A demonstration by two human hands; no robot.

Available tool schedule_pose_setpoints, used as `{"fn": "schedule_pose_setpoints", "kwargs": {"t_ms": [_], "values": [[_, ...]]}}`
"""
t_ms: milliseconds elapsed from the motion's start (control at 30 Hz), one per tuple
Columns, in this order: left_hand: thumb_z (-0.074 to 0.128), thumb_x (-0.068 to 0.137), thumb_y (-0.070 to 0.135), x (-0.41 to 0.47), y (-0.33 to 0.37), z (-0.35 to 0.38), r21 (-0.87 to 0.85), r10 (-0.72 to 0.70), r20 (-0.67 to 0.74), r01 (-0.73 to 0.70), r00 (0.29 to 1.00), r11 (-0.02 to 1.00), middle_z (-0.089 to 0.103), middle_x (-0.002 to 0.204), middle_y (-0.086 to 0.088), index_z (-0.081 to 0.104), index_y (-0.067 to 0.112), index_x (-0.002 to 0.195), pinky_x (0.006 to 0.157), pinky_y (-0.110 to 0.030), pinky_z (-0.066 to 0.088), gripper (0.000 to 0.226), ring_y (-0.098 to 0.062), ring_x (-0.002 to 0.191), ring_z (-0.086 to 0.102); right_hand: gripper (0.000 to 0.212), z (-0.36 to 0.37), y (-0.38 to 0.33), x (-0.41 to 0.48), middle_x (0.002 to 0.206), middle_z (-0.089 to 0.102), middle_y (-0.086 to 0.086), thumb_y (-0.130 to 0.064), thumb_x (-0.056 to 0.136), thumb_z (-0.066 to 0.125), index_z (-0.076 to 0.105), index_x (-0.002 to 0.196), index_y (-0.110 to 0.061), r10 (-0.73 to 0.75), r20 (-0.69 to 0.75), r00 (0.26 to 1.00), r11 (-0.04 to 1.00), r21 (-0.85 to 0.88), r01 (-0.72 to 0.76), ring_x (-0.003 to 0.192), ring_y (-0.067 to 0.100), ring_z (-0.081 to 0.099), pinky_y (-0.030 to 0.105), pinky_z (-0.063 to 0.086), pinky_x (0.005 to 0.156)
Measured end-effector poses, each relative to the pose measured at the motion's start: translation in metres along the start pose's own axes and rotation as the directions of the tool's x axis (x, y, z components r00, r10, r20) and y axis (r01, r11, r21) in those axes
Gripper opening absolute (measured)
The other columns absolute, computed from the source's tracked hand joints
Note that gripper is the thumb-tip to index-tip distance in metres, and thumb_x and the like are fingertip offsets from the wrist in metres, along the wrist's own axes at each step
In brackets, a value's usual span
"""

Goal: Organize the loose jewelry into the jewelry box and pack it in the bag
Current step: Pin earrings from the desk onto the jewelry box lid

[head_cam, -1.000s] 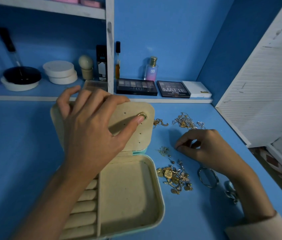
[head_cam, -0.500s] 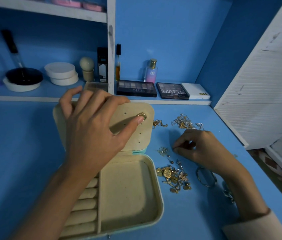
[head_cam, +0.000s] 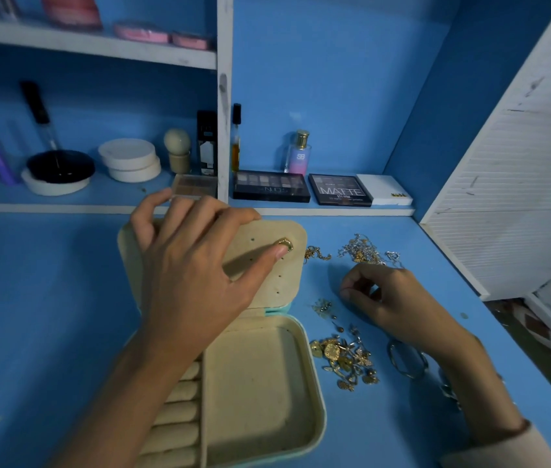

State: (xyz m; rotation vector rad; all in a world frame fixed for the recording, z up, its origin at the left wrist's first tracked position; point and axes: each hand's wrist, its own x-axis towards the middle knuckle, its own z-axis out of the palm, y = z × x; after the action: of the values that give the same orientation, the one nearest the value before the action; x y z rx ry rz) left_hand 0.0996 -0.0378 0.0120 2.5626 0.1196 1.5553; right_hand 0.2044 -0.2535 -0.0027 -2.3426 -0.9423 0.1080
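Head view, read left to right. On the blue table [head_cam: 31,332] the left forearm rises from the lower edge and crosses the ring rolls [head_cam: 179,413] of the open jewelry box [head_cam: 260,383], which lies flat at centre with its wide compartment bare. The left hand [head_cam: 193,275] is spread over the upright lid [head_cam: 267,275]: its fingers bend over the lid's upper left edge while the straight thumb reaches right, its tip pressing a gold earring [head_cam: 285,244] seated in the perforated panel, so the lid is braced between fingers and thumb. Just right of the lid lie a short gold chain [head_cam: 316,254] and a tangle of chains [head_cam: 365,251]. The right hand [head_cam: 392,298] rests on the table below that tangle, knuckles up, fingers curled narrowly with thumb and forefinger tips close together; whether they pinch anything cannot be told. Between this hand and the box lies the pile of loose jewelry [head_cam: 345,359]; a bangle [head_cam: 406,361] lies partly under the right wrist.
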Motion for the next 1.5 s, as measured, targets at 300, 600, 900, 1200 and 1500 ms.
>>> {"fn": "schedule_pose_setpoints", "kwargs": {"t_ms": [300,600,900,1200,1500], "values": [[0.067,0.084,0.049,-0.004,0.016,-0.018,0.046,0.016,0.007,-0.016,1.0,0.999,0.062,0.075,0.005,0.066,0.017,0.078,0.101,-0.043,0.026,0.032,-0.015,0.078,0.051,0.014,-0.003,-0.025,0.004,0.071,0.063,-0.003,-0.004,0.088,0.06,0.065,0.079,-0.014,0.129,-0.116,0.985,0.856,0.514,-0.051,0.069,0.008,0.056,0.018,0.043,0.063],[0.066,0.086,0.047,-0.028,0.027,-0.039,0.084,0.1,-0.028,-0.097,0.995,0.992,0.056,0.065,0.007,0.061,0.021,0.065,0.1,-0.038,0.025,0.034,-0.015,0.068,0.051,0.005,-0.037,-0.075,0.01,0.076,0.066,0.006,-0.01,0.081,0.062,0.066,0.082,-0.007,-0.194,0.314,0.929,0.784,0.619,-0.045,0.071,0.014,0.057,0.023,0.047,0.067],[0.068,0.085,0.045,-0.032,0.025,-0.038,0.081,0.12,-0.059,-0.115,0.991,0.99,0.058,0.064,0.007,0.061,0.02,0.064,0.102,-0.039,0.024,0.033,-0.016,0.064,0.055,0.004,-0.043,-0.085,0.019,0.074,0.065,0.003,-0.008,0.083,0.065,0.068,0.084,-0.007,-0.205,0.475,0.856,0.883,0.467,-0.048,0.067,0.014,0.055,0.022,0.047,0.067],[0.067,0.085,0.046,-0.033,0.024,-0.037,0.076,0.088,-0.054,-0.084,0.995,0.994,0.058,0.066,0.007,0.063,0.02,0.066,0.104,-0.04,0.024,0.033,-0.014,0.068,0.05,0.005,-0.044,-0.085,0.021,0.073,0.065,-0.006,-0.015,0.081,0.065,0.07,0.081,-0.014,-0.222,0.497,0.839,0.903,0.429,-0.015,0.067,0.013,0.055,0.02,0.045,0.069],[0.068,0.085,0.045,-0.034,0.027,-0.038,0.087,0.09,-0.057,-0.085,0.994,0.993,0.057,0.067,0.007,0.061,0.02,0.065,0.106,-0.04,0.021,0.033,-0.014,0.069,0.052,0.009,-0.052,-0.093,0.027,0.083,0.067,0.007,-0.008,0.086,0.064,0.071,0.09,-0.011,-0.223,0.589,0.777,0.949,0.313,0.035,0.075,0.017,0.059,0.02,0.046,0.073]]}}
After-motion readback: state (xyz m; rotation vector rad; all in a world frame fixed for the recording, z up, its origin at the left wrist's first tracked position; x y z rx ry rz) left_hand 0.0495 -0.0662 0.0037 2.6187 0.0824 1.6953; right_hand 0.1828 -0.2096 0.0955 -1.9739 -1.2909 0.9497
